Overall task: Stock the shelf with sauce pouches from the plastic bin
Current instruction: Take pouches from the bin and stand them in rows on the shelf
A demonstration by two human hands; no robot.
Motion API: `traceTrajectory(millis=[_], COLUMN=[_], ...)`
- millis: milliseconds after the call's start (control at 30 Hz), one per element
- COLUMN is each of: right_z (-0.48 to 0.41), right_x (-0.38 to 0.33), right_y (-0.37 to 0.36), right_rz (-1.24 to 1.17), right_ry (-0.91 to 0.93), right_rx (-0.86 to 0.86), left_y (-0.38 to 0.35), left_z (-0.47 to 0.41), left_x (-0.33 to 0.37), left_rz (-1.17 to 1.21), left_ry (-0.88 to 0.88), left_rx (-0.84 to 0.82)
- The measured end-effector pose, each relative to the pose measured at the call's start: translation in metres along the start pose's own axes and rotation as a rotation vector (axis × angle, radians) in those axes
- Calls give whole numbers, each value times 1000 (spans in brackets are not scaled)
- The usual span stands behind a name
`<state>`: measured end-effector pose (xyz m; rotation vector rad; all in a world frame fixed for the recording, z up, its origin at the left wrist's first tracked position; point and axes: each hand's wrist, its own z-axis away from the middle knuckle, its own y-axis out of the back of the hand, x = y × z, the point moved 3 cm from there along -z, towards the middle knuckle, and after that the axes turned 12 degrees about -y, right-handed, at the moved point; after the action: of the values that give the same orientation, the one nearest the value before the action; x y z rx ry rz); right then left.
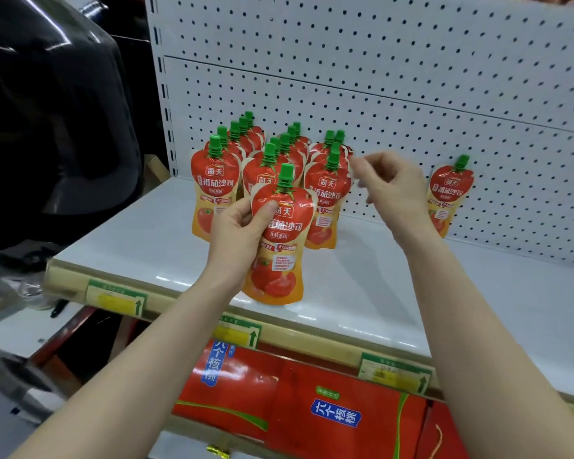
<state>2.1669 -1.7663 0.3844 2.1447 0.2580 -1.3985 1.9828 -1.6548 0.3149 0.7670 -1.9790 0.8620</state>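
Note:
My left hand [239, 236] grips a red and orange tomato sauce pouch [280, 246] with a green cap, upright just above the front of the white shelf [140, 240]. Behind it stand three rows of several like pouches [214, 190]. One single pouch [448, 193] leans against the pegboard at the right. My right hand [391, 190] hovers with loosely curled fingers beside the right row's front pouch [328, 197], holding nothing that I can see. The plastic bin is out of view.
A white pegboard back panel [378, 77] rises behind the shelf. Price tags [116, 301] line the shelf's front rail. Red gift cartons [328, 412] lie on the shelf below. A large black rounded object [47, 111] stands at the left.

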Motion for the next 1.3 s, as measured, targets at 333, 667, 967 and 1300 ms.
traceTrajectory(millis=[333,667,967,1300], right_z=[17,-9,-21,-130], right_x=[-6,25,23,45], right_y=[-13,-19,-10,1], right_rz=[116,35,-32,232], right_ry=[-62,-57,-60,-206], right_rx=[-330,-188,-245,-93], left_y=[-13,-19,-22,-47], left_z=[0,21,17,-28], left_x=[-11,-54,-59,-7], left_rz=[-131,-613,-737,-879], left_ry=[-33,21,-87,-488], left_rx=[-42,-338,-332,-197])
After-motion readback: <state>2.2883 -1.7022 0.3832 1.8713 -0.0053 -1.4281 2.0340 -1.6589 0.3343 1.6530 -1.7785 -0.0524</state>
